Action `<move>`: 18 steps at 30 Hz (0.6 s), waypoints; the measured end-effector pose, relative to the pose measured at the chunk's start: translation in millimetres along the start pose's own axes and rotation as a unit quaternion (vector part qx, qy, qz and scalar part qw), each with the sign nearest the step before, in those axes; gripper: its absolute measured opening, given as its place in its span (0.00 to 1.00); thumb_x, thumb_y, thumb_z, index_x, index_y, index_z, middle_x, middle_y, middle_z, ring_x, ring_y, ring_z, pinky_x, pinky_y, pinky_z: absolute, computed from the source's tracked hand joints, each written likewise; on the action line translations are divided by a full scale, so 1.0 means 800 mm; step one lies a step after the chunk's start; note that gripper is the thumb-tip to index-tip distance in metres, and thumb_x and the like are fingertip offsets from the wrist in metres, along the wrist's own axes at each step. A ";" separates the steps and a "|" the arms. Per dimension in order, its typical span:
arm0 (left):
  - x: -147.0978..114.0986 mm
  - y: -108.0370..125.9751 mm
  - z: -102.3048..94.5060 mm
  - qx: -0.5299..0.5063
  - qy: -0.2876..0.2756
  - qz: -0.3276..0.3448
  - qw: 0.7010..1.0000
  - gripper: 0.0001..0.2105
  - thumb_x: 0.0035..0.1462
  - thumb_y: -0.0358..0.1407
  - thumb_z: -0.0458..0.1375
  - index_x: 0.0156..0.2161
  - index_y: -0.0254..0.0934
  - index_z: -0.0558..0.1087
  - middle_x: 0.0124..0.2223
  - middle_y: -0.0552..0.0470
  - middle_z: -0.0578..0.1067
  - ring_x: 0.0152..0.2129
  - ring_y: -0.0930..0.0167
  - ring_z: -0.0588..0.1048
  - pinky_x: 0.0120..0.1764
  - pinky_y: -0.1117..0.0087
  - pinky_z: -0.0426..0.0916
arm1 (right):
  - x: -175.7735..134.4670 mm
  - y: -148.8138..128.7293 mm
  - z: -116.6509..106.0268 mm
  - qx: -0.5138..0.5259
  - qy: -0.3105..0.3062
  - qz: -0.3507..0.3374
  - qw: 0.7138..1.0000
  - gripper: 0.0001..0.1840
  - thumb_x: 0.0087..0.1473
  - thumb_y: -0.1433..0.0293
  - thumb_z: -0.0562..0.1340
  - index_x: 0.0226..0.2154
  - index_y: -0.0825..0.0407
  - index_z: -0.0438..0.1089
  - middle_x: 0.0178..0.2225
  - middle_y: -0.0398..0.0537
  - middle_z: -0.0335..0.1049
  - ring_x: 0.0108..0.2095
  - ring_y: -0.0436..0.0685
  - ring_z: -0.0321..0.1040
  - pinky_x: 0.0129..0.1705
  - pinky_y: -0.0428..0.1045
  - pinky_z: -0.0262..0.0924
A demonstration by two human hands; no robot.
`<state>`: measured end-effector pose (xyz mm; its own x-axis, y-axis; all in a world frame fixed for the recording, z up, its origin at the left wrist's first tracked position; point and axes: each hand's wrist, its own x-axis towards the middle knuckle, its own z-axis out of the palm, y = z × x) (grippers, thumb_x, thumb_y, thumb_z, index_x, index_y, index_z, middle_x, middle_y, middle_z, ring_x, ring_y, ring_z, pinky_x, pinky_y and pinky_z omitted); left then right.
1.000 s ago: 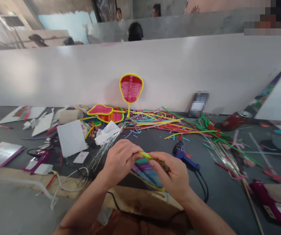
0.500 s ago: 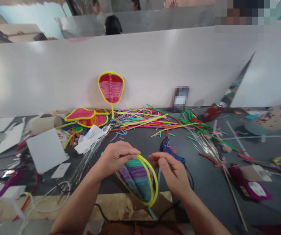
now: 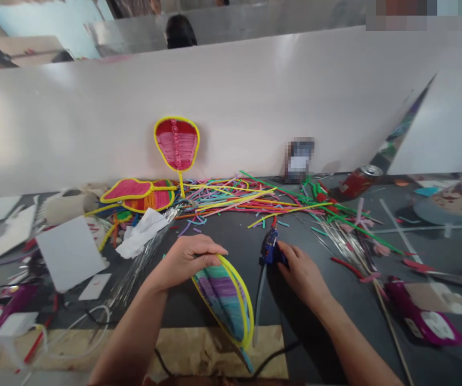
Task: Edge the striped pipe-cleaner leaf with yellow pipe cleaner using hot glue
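My left hand (image 3: 194, 260) pinches the upper edge of a petal-shaped pipe-cleaner piece (image 3: 218, 295). It has teal and purple stripes and a yellow rim; part of the rim stands apart as a second loop. To its right, my right hand (image 3: 301, 268) is closed round the handle of a blue glue gun (image 3: 270, 246), whose tip points away from me. A translucent glue stick (image 3: 260, 305) sticks out of its back end toward me. My fingers hide most of the handle.
Loose coloured pipe cleaners (image 3: 235, 198) lie across the back. A pink, yellow-edged piece (image 3: 177, 143) stands against the white partition (image 3: 231, 112). Wires (image 3: 146, 257) and white cards (image 3: 70, 254) lie left; a red can (image 3: 359, 182), scissors (image 3: 436, 271) and a purple packet (image 3: 424, 316) lie right.
My right hand has left the yellow rim and moved up and right onto the glue gun, which now stands more upright. My left hand keeps its pinch on the petal-shaped piece.
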<state>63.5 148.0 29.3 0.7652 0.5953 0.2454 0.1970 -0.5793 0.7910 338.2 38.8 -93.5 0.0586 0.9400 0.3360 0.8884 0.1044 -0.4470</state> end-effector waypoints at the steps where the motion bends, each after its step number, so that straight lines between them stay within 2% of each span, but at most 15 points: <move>1: -0.002 -0.001 -0.001 -0.003 -0.003 -0.001 1.000 0.10 0.59 0.39 0.59 0.39 0.36 0.80 0.30 0.47 0.80 0.28 0.71 0.76 0.31 0.75 0.70 | 0.001 0.001 -0.002 0.000 0.004 0.007 1.000 0.23 0.49 0.75 0.58 0.50 0.54 0.67 0.41 0.56 0.74 0.38 0.63 0.73 0.38 0.57 0.70; 4: -0.009 -0.004 -0.004 -0.017 0.005 -0.022 1.000 0.13 0.58 0.43 0.59 0.37 0.35 0.79 0.30 0.47 0.79 0.27 0.70 0.76 0.30 0.74 0.69 | 0.000 0.003 -0.016 0.018 0.055 0.063 0.996 0.26 0.49 0.70 0.58 0.53 0.54 0.65 0.42 0.56 0.74 0.38 0.63 0.73 0.37 0.56 0.70; 7: -0.014 -0.006 -0.006 -0.037 0.014 -0.048 0.998 0.16 0.56 0.46 0.59 0.33 0.34 0.78 0.29 0.47 0.78 0.26 0.70 0.75 0.29 0.73 0.69 | -0.006 -0.007 -0.035 0.094 0.119 0.149 0.977 0.25 0.48 0.65 0.61 0.51 0.52 0.67 0.40 0.53 0.75 0.35 0.61 0.73 0.35 0.54 0.69; 10: -0.018 -0.008 -0.006 -0.045 0.012 -0.039 0.998 0.17 0.56 0.48 0.59 0.30 0.34 0.77 0.27 0.47 0.76 0.25 0.70 0.74 0.29 0.72 0.67 | -0.017 -0.031 -0.054 0.270 0.087 0.200 0.938 0.13 0.56 0.63 0.57 0.39 0.51 0.72 0.25 0.46 0.71 0.23 0.54 0.68 0.23 0.47 0.64; 12: -0.020 -0.010 -0.006 -0.049 0.011 -0.024 0.998 0.18 0.56 0.49 0.59 0.29 0.34 0.76 0.26 0.47 0.75 0.25 0.70 0.73 0.30 0.71 0.67 | -0.024 -0.051 -0.064 0.400 0.029 0.182 0.898 0.17 0.62 0.61 0.52 0.34 0.52 0.72 0.20 0.44 0.67 0.19 0.51 0.64 0.19 0.45 0.60; 14: -0.022 -0.013 -0.007 -0.055 0.009 -0.014 0.998 0.18 0.56 0.48 0.59 0.28 0.34 0.75 0.26 0.47 0.75 0.25 0.70 0.72 0.31 0.70 0.67 | -0.027 -0.069 -0.072 0.469 -0.016 0.141 0.872 0.21 0.64 0.59 0.49 0.33 0.53 0.72 0.21 0.46 0.68 0.20 0.51 0.64 0.20 0.44 0.60; 18: -0.023 -0.014 -0.008 -0.075 0.004 0.013 0.997 0.15 0.57 0.46 0.59 0.28 0.35 0.75 0.26 0.47 0.75 0.26 0.70 0.73 0.34 0.68 0.68 | -0.024 -0.094 -0.079 0.460 -0.063 0.047 0.884 0.23 0.64 0.57 0.48 0.33 0.52 0.72 0.28 0.50 0.72 0.26 0.54 0.68 0.27 0.47 0.64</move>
<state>43.6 147.1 19.3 0.7639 0.5856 0.2711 0.0826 -0.5054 0.8589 298.8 -7.6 -14.0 0.0099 0.9814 0.1916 0.1315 0.1887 -0.9732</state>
